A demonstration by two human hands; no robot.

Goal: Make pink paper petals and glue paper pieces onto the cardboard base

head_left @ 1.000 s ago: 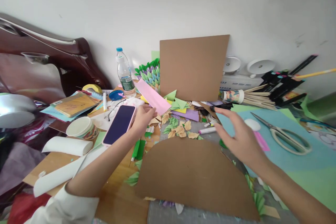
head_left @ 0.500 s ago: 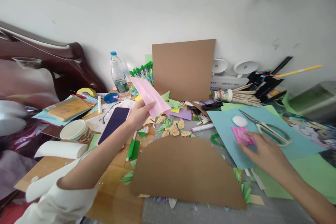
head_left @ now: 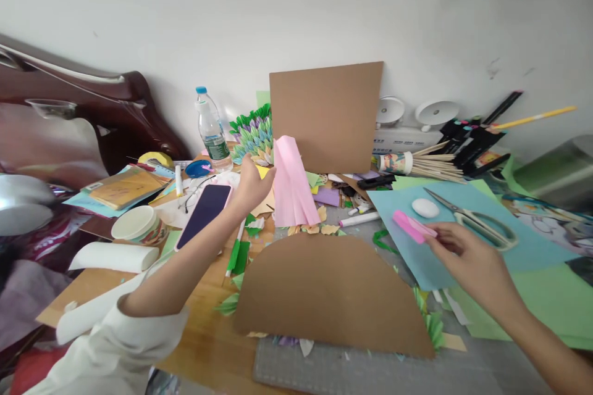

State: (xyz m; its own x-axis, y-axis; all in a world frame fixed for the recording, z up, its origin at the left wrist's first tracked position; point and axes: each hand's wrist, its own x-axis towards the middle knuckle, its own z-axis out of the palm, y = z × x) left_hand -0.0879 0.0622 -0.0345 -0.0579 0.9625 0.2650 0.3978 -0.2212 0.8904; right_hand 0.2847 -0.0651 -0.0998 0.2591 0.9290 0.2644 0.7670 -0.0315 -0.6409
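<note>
My left hand [head_left: 254,188] is beside a pale pink piece of crepe paper [head_left: 294,185], thumb and fingers apart. The thumb tip is close to the paper's left edge; whether they touch I cannot tell. This paper hangs over the clutter in front of the upright cardboard [head_left: 327,117]. My right hand [head_left: 467,253] pinches a small folded piece of bright pink paper [head_left: 413,226] above a light blue sheet [head_left: 403,265]. Near it on that sheet are a white oval lid-like piece [head_left: 425,207] and open-bladed scissors [head_left: 477,222].
A rounded cardboard piece [head_left: 331,296] lies at the front, green paper leaves [head_left: 434,330] poking from under it. A phone [head_left: 204,216], water bottle [head_left: 215,136] and paper cup [head_left: 138,226] stand or lie left. At right are wooden sticks [head_left: 435,163] and black markers [head_left: 482,142].
The pale pink paper has swung from slanted to nearly upright, right of my left hand, whose fingers have parted from it. My right hand has lifted and turned the bright pink paper.
</note>
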